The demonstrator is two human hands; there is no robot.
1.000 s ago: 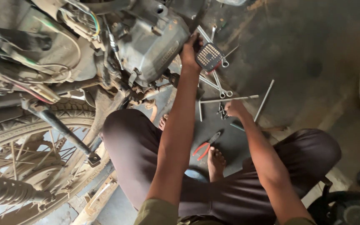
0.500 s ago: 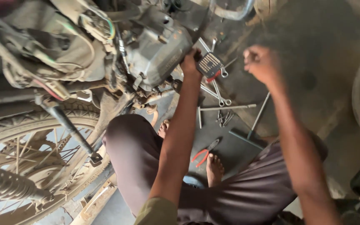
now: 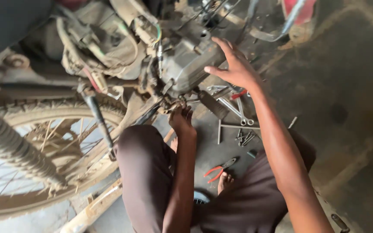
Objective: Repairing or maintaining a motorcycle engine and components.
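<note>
— Dusty rubber first: the rear wheel (image 3: pixel 26 164) fills the left edge, spokes showing, with a coiled shock spring (image 3: pixel 9 146) lying across it. What's next along?

— A thin dark rod (image 3: pixel 98 125) slants down beside the person's left knee. Above it sits a tangle of wires and hoses (image 3: pixel 109 47) under the motorcycle's frame.

— And the hands?

— The left hand (image 3: pixel 181 118) reaches up under the engine (image 3: pixel 188 56), fingers curled close around a small part at the engine's lower edge. I cannot tell what that part is, or how firmly it is pinched. The right hand (image 3: pixel 236 67) lies spread wide, palm pressed on the engine's right side, gripping nothing.

— So the engine is where?

— Top centre, grey and grimy, touched by both hands.

— Anything on the floor?

— On the concrete floor (image 3: pixel 350 108) between the person's legs lie red-handled pliers (image 3: pixel 219 169) near a bare foot (image 3: pixel 224 181). Further up, spanners (image 3: pixel 238 110) and a long T-handled wrench (image 3: pixel 236 127) lie just beside each other, below the right wrist.
</note>
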